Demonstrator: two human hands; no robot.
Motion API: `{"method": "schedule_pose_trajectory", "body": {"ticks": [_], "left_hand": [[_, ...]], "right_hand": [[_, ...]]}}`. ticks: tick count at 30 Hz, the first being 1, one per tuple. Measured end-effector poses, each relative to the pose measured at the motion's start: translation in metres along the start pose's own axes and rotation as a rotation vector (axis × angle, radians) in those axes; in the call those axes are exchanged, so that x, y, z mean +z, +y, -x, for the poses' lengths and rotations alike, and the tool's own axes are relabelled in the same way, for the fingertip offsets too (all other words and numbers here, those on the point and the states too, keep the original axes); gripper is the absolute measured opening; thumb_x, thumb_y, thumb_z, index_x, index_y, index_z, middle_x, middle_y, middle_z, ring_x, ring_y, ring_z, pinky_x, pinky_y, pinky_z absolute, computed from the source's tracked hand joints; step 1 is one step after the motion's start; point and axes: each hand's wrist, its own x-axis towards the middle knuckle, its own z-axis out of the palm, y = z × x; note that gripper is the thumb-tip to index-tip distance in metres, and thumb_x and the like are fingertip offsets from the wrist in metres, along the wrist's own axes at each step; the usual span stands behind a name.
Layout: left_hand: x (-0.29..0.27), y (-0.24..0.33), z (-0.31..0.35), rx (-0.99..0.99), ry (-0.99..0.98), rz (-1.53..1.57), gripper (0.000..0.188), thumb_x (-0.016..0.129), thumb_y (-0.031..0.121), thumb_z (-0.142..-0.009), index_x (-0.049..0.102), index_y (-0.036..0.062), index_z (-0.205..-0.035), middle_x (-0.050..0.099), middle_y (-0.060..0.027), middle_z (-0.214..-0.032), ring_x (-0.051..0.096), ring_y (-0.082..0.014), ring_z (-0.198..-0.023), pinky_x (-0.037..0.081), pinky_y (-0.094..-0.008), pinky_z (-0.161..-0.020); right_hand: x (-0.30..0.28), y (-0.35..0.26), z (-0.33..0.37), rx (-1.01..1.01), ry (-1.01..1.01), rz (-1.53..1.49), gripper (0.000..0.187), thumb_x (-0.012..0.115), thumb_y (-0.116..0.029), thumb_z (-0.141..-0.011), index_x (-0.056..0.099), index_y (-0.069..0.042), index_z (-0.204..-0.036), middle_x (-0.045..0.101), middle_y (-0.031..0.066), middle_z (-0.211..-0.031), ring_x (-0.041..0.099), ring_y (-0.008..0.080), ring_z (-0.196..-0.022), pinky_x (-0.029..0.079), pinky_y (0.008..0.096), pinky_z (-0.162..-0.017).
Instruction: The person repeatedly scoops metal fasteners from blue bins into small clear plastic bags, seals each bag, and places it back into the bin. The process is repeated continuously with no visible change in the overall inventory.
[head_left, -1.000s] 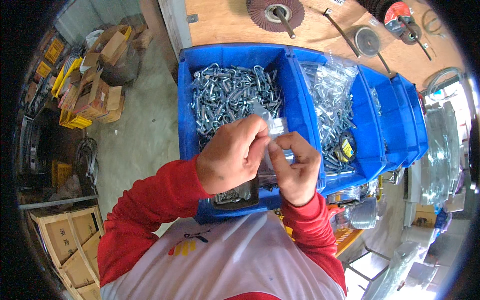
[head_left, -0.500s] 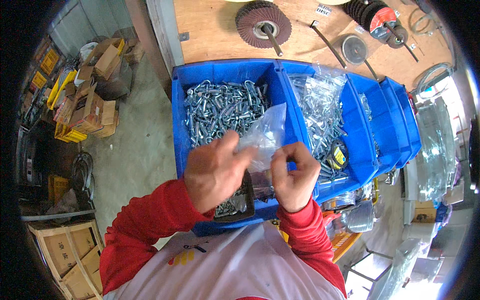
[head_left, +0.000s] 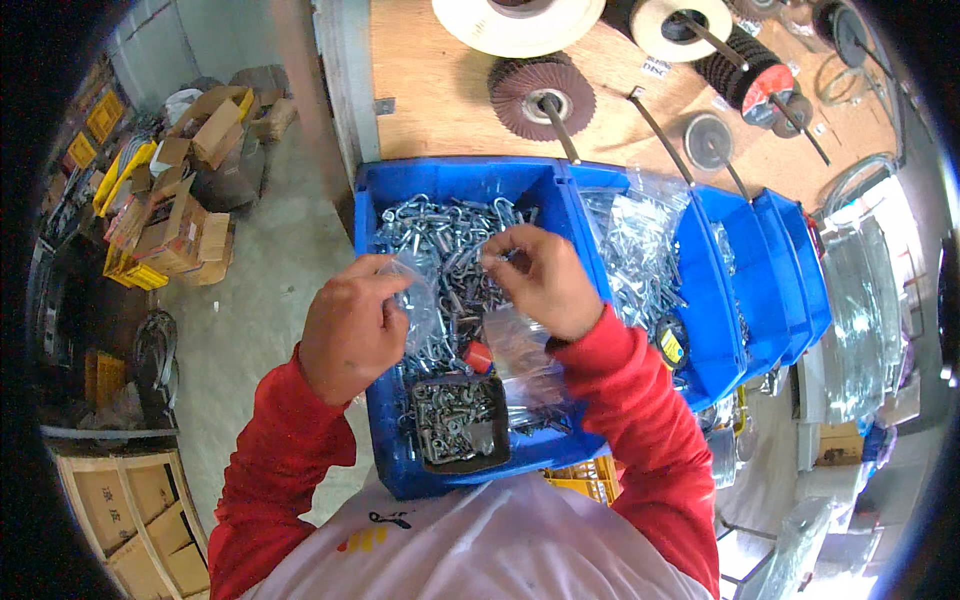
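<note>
My left hand (head_left: pixel 350 330) is closed on a small clear plastic bag (head_left: pixel 418 312), held above the nearest blue bin (head_left: pixel 375 440). Over the same bin is my right hand (head_left: pixel 550 285), its thumb and fingertips drawn together; whatever they grip is too small to make out. Under both hands lies a heap of shiny metal hook bolts (head_left: pixel 430 235). In the bin's near part sits a dark tray (head_left: pixel 490 455) of small metal hardware (head_left: pixel 450 415). Beside it are more clear plastic bags (head_left: pixel 525 350) and a small red object (head_left: pixel 478 357).
More blue bins (head_left: pixel 720 310) run off to the right, one with bagged metal parts (head_left: pixel 640 245) and a black-and-yellow round item (head_left: pixel 672 342). Flap discs (head_left: pixel 530 105) hang on rods from a wooden board (head_left: pixel 430 95) behind. Cardboard boxes (head_left: pixel 170 235) stand at the left.
My hands have moved apart: the left lower and leftward with a clear bag, the right up and leftward over the hook bolts. The view has shifted, uncovering the tray and red object.
</note>
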Motion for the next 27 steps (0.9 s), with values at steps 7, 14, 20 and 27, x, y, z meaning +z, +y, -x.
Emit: {"method": "schedule_pose_trajectory", "body": {"ticks": [7,14,20,27], "left_hand": [[0.047,0.007,0.008,-0.022,-0.197,0.012,0.026,0.061,0.004,-0.078,0.072,-0.0043,-0.100,0.066,-0.0296,-0.120,0.067,-0.0445,-0.104,0.054,-0.0481,-0.095],[0.060,0.006,-0.001,-0.027,-0.301,0.112,0.023,0.063,0.008,-0.080,0.071,-0.0005,-0.100,0.067,-0.0233,-0.104,0.067,-0.0434,-0.091,0.054,-0.0508,-0.082],[0.056,0.009,-0.001,-0.110,-0.315,0.188,0.023,0.065,0.009,-0.079,0.072,-0.0015,-0.099,0.067,-0.0240,-0.103,0.067,-0.0432,-0.092,0.054,-0.0501,-0.083],[0.057,0.007,-0.002,-0.167,-0.277,0.288,0.025,0.068,0.009,-0.078,0.074,-0.0005,-0.100,0.069,-0.0218,-0.099,0.067,-0.0389,-0.084,0.053,-0.0480,-0.077]], "right_hand": [[0.026,0.081,-0.054,-0.359,-0.434,0.477,0.045,0.070,-0.006,-0.078,0.065,-0.005,-0.122,0.073,0.0194,-0.107,0.070,0.0423,-0.098,0.058,0.0494,-0.087],[0.030,0.073,-0.052,-0.103,-0.731,0.768,0.029,0.066,-0.007,-0.079,0.066,-0.005,-0.108,0.073,0.0223,-0.101,0.071,0.0412,-0.099,0.057,0.0540,-0.083],[0.015,0.075,-0.047,-0.293,-0.285,0.743,0.029,0.066,-0.008,-0.079,0.070,-0.007,-0.107,0.074,0.0186,-0.095,0.070,0.0393,-0.097,0.056,0.0541,-0.082],[0.037,0.082,-0.053,-0.200,-0.565,0.763,0.038,0.075,-0.020,-0.079,0.072,-0.014,-0.117,0.074,0.0191,-0.098,0.072,0.0394,-0.095,0.056,0.0520,-0.085]]}}
